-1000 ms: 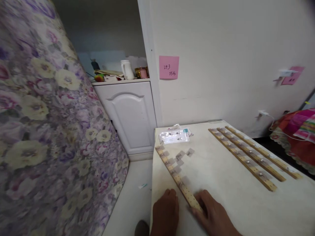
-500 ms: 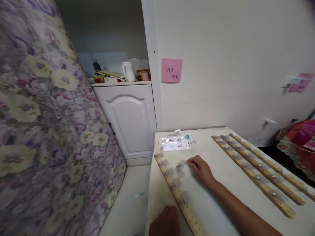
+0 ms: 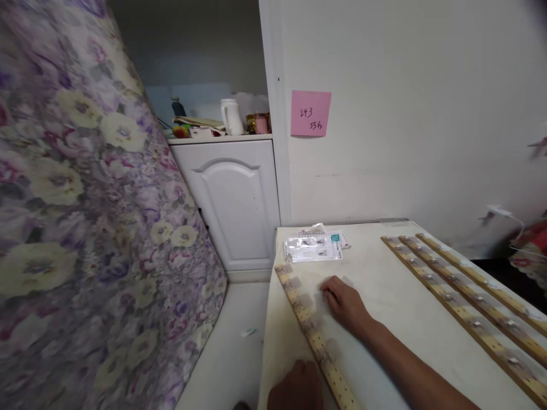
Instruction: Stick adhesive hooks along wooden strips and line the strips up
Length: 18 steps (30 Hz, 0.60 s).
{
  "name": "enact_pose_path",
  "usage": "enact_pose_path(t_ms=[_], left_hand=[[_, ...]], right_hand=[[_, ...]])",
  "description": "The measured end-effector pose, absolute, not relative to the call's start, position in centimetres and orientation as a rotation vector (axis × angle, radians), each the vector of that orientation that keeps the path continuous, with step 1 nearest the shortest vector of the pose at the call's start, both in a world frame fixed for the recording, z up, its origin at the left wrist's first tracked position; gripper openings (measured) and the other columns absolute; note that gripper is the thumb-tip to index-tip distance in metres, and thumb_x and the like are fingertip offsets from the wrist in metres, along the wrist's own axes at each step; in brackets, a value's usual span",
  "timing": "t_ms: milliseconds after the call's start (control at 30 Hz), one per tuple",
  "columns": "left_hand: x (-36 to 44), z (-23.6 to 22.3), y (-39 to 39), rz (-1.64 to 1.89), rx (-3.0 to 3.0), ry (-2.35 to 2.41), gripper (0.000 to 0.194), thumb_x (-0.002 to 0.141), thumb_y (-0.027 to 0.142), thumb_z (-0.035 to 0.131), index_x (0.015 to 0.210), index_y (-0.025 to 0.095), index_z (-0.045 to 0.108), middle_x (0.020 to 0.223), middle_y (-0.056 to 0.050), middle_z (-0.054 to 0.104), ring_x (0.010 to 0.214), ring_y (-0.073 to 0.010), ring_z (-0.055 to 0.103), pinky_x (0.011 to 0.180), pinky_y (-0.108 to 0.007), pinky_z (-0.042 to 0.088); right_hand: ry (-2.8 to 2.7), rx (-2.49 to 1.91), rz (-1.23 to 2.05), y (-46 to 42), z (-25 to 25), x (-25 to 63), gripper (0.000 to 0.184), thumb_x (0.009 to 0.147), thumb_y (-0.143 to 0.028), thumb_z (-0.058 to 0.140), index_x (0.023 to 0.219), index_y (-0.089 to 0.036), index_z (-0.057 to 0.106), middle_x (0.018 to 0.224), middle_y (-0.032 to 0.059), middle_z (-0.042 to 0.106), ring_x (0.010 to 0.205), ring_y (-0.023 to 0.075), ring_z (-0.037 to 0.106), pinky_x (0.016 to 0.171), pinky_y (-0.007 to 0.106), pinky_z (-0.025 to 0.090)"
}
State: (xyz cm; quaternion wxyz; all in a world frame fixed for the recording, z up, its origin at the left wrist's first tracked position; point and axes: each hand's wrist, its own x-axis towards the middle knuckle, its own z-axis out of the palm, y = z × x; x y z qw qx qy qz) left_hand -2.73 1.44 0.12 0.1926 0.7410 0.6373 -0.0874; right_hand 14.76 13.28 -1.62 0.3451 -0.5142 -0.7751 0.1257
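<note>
A perforated wooden strip (image 3: 311,332) with several clear adhesive hooks stuck along it lies diagonally near the table's left edge. My right hand (image 3: 347,306) reaches over the table beside the strip, fingers curled down on the loose clear hooks (image 3: 318,296) lying there; what the fingertips pinch is hidden. My left hand (image 3: 296,387) rests at the bottom edge, closed, next to the strip's near end. A clear plastic pack of hooks (image 3: 314,247) lies at the table's far left corner.
Three more wooden strips (image 3: 465,304) with hooks lie side by side on the right of the cream table (image 3: 397,296). A floral mattress (image 3: 85,216) leans on the left. A white cabinet (image 3: 233,199) stands behind; a pink note (image 3: 310,113) is on the wall.
My right hand left the strip's near end, reached forward to the loose hooks, and has now shifted slightly left over them. The left hand stayed low by the strip.
</note>
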Motion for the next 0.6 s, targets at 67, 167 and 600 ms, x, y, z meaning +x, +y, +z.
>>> enact_pose_path(t_ms=[67,167,600], left_hand=[[-2.7,0.2,1.3,-0.232,2.087,1.785,0.029,0.087,0.018,0.032,0.102,0.022,0.057,0.104,-0.008,0.063,0.092,-0.0255,0.065,0.073,-0.036,0.051],[-2.7,0.4,1.2,-0.195,2.119,1.769,0.029,0.087,0.018,0.032,0.102,0.020,0.057,0.104,-0.008,0.063,0.092,-0.0248,0.065,0.075,-0.036,0.051],[-3.0,2.5,-0.1,-0.023,2.175,1.742,0.029,0.089,0.019,0.029,0.097,0.020,0.056,0.105,-0.006,0.063,0.091,-0.0209,0.063,0.076,-0.030,0.047]], right_hand=[[-1.946,-1.303,0.328,13.1,-1.4,15.3,0.020,0.087,-0.019,0.041,0.091,-0.020,0.060,0.089,0.0041,0.061,0.082,0.0171,0.059,0.074,0.028,0.045],[-1.879,-1.271,0.343,12.4,-0.9,16.7,0.021,0.087,-0.022,0.042,0.091,-0.019,0.062,0.085,0.0048,0.062,0.080,0.0181,0.059,0.073,0.029,0.046],[-1.704,-1.304,0.479,7.6,-1.9,22.4,0.029,0.088,-0.036,0.045,0.099,-0.020,0.067,0.095,0.0083,0.066,0.085,0.0208,0.061,0.073,0.031,0.048]])
